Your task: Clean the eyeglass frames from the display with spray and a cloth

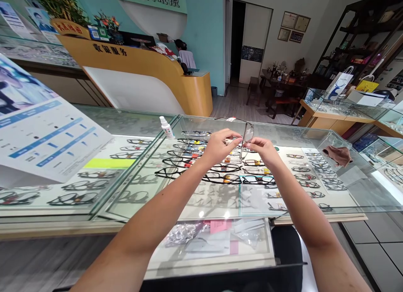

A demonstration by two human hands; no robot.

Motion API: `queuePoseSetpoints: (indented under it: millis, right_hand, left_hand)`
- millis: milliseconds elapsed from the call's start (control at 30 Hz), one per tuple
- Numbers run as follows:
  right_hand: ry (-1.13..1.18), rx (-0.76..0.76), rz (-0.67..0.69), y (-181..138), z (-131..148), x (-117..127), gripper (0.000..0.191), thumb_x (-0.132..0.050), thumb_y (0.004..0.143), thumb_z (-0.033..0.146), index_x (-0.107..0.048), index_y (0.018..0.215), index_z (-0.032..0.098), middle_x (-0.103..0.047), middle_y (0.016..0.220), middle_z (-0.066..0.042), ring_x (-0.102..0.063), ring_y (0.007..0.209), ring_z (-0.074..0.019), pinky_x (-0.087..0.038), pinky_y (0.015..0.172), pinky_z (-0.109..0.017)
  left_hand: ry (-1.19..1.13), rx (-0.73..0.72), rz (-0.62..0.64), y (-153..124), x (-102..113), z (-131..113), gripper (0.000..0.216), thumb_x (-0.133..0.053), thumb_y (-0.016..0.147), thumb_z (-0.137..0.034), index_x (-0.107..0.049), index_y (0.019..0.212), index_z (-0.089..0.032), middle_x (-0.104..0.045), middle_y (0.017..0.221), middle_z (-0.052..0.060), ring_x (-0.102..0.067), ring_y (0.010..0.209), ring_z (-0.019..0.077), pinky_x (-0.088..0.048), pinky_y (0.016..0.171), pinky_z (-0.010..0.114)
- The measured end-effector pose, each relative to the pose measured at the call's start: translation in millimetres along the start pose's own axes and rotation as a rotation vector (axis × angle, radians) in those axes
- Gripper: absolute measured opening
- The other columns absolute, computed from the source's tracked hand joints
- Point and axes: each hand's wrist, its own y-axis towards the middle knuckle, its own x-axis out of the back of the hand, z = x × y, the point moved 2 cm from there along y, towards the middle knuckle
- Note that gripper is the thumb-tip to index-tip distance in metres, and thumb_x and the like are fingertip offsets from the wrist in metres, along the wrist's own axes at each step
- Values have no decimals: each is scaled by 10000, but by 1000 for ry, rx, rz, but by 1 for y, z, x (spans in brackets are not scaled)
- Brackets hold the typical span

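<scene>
Above the glass counter, I hold a pair of thin-framed eyeglasses (249,133) turned nearly edge-on, one temple stretching out toward the left. My left hand (218,147) is closed, its thumb and finger pinched at the near side of the frame. A small pale bit shows between those fingers, too small to name. My right hand (264,151) pinches the frame from the other side, near the lenses. Below both hands, rows of dark-framed eyeglasses (222,178) lie on the counter, several with coloured tags on the lenses.
A white spray bottle (166,128) stands on the glass counter (129,208) to the left. A printed display card (50,132) rises at far left. A brown cloth (338,155) lies at right. Below, an open drawer (210,262) holds plastic bags and papers.
</scene>
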Motion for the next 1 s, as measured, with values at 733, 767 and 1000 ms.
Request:
queuePoseSetpoints:
  millis: [733,767,1000]
  right_hand:
    - [208,155,-142,-6,9,-5,471,-1035,577,526,-693,742,248,-770,1009,-35,-697,1128,-260,-528,1056,-399]
    - [208,154,-157,-6,9,-5,478,-1034,569,526,-685,740,247,-763,999,-36,-698,1118,-261,-535,1042,-397]
    - [296,171,-215,-2,9,6,525,-1058,539,527,-651,699,236,-722,945,-17,-691,1030,-210,-567,873,-294]
  left_hand:
    - [-518,676,-197,12,4,27,281,-767,607,-449,-655,730,-223,-529,652,-22,-464,663,158,-373,651,309]
    - [-532,679,-194,12,3,27,292,-772,598,-455,-659,739,-225,-522,651,-23,-458,659,158,-369,644,310]
    - [-575,685,-172,10,1,26,306,-762,620,-447,-595,765,-236,-489,671,-32,-466,639,150,-381,604,301]
